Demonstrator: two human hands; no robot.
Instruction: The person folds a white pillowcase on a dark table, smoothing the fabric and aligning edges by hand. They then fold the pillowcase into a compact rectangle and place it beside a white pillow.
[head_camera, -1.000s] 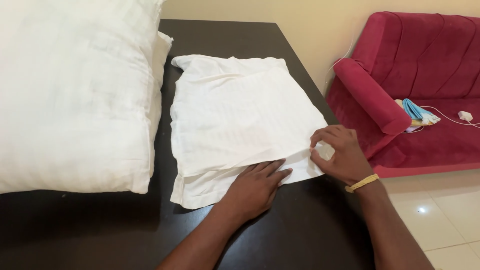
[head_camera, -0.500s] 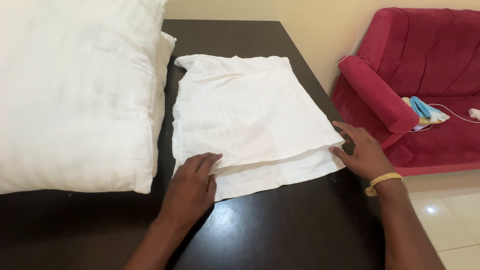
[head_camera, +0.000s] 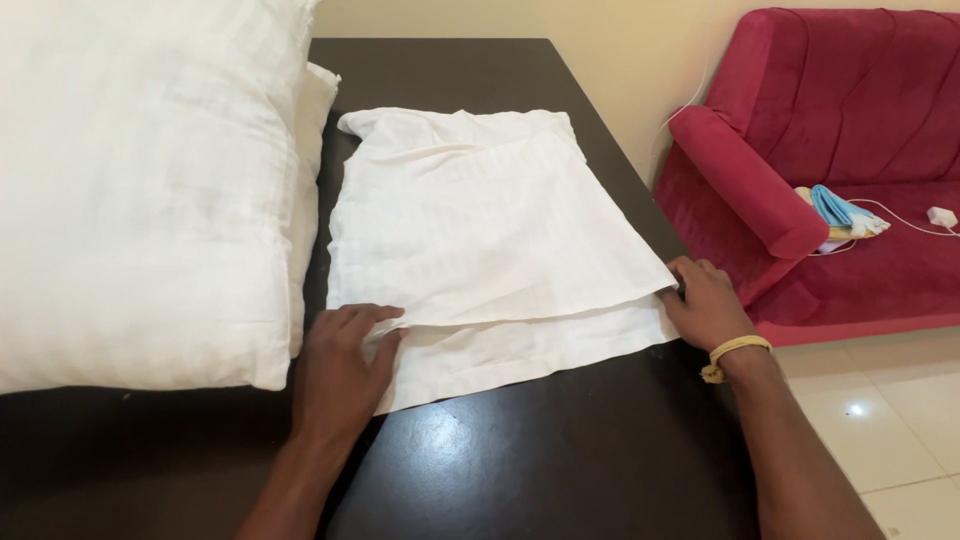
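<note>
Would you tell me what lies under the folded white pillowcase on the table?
The white pillowcase lies on the dark table, which shows around its edges. Its upper layer overlaps a lower layer along the near edge. Anything else beneath is covered.

Pillow (head_camera: 140, 190) cut off left and top; sofa (head_camera: 850, 130) cut off right. Right fingertips (head_camera: 678, 283) tucked under cloth (head_camera: 480, 230) edge beside pillow. Both forearms cropped below.

Two bare forearms, no sleeves, enter from six o'clock. The right hand (head_camera: 706, 303), toward three o'clock, wears a knotted yellow cord bracelet (head_camera: 734, 352) at the wrist; the left hand (head_camera: 340, 367) is unadorned.
</note>
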